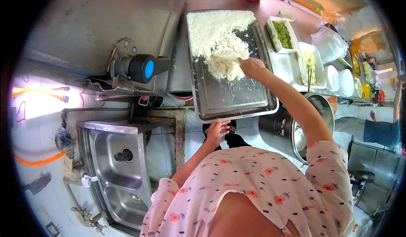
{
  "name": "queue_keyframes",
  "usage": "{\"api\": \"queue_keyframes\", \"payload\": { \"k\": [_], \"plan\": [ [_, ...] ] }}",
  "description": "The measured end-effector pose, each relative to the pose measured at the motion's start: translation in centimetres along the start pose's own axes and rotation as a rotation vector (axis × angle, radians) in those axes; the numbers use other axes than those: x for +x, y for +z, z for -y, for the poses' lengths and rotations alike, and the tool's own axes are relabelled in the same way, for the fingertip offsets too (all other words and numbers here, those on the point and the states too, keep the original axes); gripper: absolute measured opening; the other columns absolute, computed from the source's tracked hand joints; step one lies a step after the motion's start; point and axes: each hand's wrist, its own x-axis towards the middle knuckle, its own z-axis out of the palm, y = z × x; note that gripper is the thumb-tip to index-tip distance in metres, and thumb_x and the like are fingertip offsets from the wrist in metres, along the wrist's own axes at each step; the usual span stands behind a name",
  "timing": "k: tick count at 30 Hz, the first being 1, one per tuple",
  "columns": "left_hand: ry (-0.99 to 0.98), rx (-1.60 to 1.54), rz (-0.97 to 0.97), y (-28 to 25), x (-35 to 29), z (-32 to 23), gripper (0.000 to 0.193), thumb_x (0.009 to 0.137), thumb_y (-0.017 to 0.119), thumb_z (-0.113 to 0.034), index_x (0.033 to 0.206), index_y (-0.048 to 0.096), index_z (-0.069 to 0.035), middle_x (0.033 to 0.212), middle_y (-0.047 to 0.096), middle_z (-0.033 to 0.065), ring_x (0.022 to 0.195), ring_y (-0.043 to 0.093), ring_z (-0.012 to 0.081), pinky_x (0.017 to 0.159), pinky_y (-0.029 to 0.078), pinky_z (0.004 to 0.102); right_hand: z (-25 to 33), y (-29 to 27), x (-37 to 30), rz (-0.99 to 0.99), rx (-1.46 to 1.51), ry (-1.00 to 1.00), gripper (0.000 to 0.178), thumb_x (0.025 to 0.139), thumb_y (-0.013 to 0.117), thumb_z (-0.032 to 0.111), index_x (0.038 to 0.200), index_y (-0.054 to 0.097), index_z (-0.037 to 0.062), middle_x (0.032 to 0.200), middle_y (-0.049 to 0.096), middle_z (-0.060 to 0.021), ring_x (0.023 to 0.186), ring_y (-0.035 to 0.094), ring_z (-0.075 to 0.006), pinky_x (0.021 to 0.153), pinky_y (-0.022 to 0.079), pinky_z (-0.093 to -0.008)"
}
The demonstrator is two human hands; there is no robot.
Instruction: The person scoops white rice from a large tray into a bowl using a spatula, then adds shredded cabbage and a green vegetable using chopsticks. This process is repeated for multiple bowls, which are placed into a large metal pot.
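A large dark metal tray lies in front of me, with white cooked rice across its far part and a loose heap towards the middle. My right hand is closed round the handle of a pale rice paddle, whose blade rests on the heap. Below the tray's near edge, my left hand has its fingers stretched out, with the fingertips at the rim. Whether they press on it I cannot tell. The near half of the tray shows bare metal with a few scattered grains.
To the right stand a white tub of green food, another tub of pale shreds with chopsticks, and white bowls. A big metal pot is below my right arm. At left are a double sink and a black-handled latch. Another person is far right.
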Motion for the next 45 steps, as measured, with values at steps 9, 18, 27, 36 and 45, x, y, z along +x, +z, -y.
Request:
{"api": "queue_keyframes", "payload": {
  "k": [9, 18, 27, 36, 45],
  "plan": [
    [-0.014, -0.014, -0.024, 0.3, -0.1, -0.5, 0.047, 0.094, 0.035, -0.042, 0.104, 0.052, 0.000, 0.117, 0.055, 0.0095, 0.093, 0.049, 0.0187, 0.078, 0.044, 0.0329, -3.9, -2.9, 4.7, -0.424, 0.184, 0.001, 0.029, 0.085, 0.040, 0.019, 0.083, 0.063, 0.0017, 0.080, 0.064, -0.0165, 0.070, 0.063, -0.0323, 0.062, 0.052, -0.0409],
    [-0.020, -0.064, -0.026, -0.3, -0.5, -0.8, 0.043, 0.092, 0.040, -0.041, 0.104, 0.048, 0.000, 0.117, 0.054, 0.0109, 0.095, 0.049, 0.0196, 0.080, 0.043, 0.0354, 0.9, 2.6, -1.6, -0.173, 0.309, 0.132, 0.033, 0.090, 0.037, 0.026, 0.115, 0.050, 0.0088, 0.078, 0.062, -0.0185, 0.074, 0.061, -0.0370, 0.068, 0.047, -0.0462],
    [-0.031, 0.003, 0.045, 0.4, 0.0, -1.0, 0.043, 0.093, 0.040, -0.041, 0.104, 0.046, 0.000, 0.117, 0.054, 0.0115, 0.096, 0.050, 0.0206, 0.080, 0.043, 0.0357, -6.4, 6.8, 1.6, -0.231, 0.558, 0.449, 0.037, 0.092, 0.032, 0.030, 0.098, 0.058, 0.0044, 0.089, 0.061, -0.0223, 0.083, 0.057, -0.0418, 0.077, 0.045, -0.0487],
    [0.009, 0.103, -0.108, -0.6, -1.4, -2.0, 0.043, 0.092, 0.042, -0.041, 0.097, 0.055, 0.000, 0.109, 0.058, 0.0110, 0.089, 0.053, 0.0172, 0.072, 0.047, 0.0326, -10.4, 5.6, 3.7, -0.367, 0.594, 0.567, 0.053, 0.092, 0.029, 0.039, 0.084, 0.062, -0.0018, 0.092, 0.061, -0.0227, 0.090, 0.056, -0.0421, 0.081, 0.043, -0.0492],
    [0.003, 0.044, -0.073, -1.3, -1.1, -1.6, 0.044, 0.092, 0.040, -0.043, 0.104, 0.054, -0.003, 0.115, 0.056, 0.0094, 0.092, 0.052, 0.0166, 0.076, 0.044, 0.0358, -4.5, 6.7, 0.4, -0.309, 0.742, 0.383, 0.043, 0.092, 0.032, 0.036, 0.098, 0.054, -0.0008, 0.087, 0.059, -0.0254, 0.084, 0.055, -0.0439, 0.076, 0.041, -0.0519]
  ]
}}
